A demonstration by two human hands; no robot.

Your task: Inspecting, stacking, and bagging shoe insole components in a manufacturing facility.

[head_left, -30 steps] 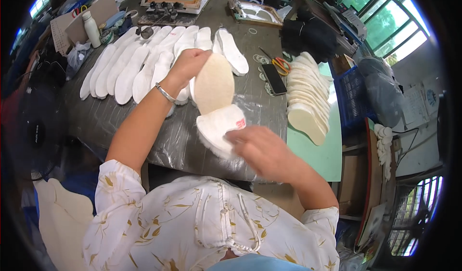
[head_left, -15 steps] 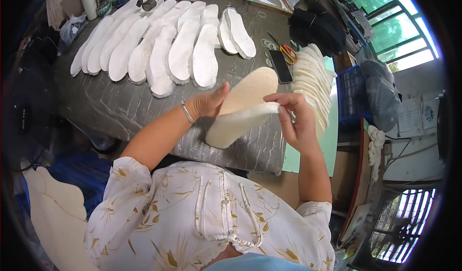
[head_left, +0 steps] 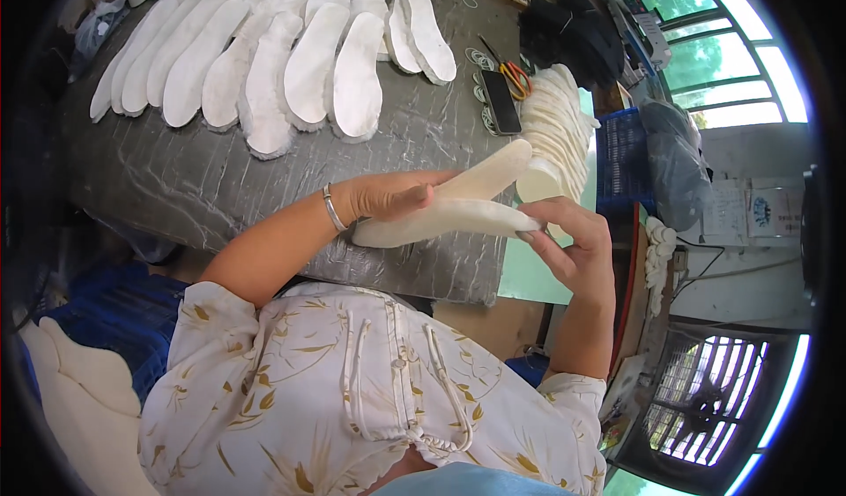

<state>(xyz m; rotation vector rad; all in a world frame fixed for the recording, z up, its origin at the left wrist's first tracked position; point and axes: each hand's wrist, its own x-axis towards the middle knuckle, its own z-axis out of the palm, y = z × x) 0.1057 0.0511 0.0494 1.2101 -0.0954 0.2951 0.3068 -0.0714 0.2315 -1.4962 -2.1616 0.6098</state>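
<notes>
Two insoles, right ends apart

Your right hand pinches the lower — your left hand holds the upper — over the table's near right corner. A stack lies past the right edge, phone just inside; rows far left.

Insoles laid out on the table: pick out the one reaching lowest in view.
The fuzzy-edged white insole, third from right in the front row, leaving out the overlapping pair; its near end extends below all others.

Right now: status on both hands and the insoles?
Left hand holding farther insole. Right hand pinching nearer insole by its end. Nothing seen blocking either; phone lies apart.
</notes>
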